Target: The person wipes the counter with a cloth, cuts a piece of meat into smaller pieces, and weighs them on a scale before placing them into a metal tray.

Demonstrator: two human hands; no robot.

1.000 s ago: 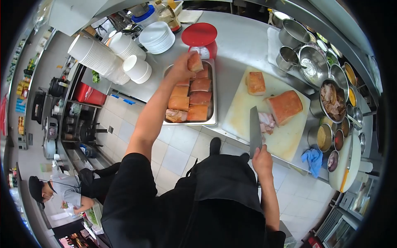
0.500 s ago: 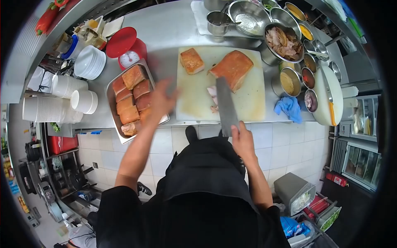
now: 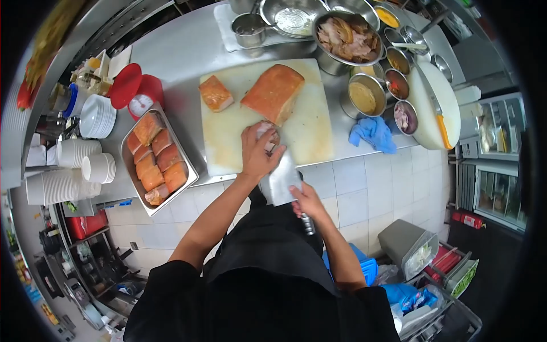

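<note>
Left hand (image 3: 259, 153) cupped against small pale meat scraps (image 3: 269, 138) over white rectangular cutting board (image 3: 225, 134); can't tell if fingers pinch. Right hand (image 3: 306, 202): fingers gripping broad silver metal cleaver (image 3: 283, 181).

Broad silver metal cleaver (image 3: 282, 179): smooth, reflective blade
Pale rectangular plastic-looking cutting board (image 3: 228, 137): matt, faintly stained
Long silver metal worktop (image 3: 182, 71): smooth, softly shiny
Shallow rectangular silver metal tray (image 3: 178, 193): glossy rim
Large orange-brown meat block (image 3: 276, 89): slightly glossy skin
Crumpled blue cloth (image 3: 373, 135): matt, wrinkled
Round-topped red scale (image 3: 152, 89): smooth, glossy
</note>
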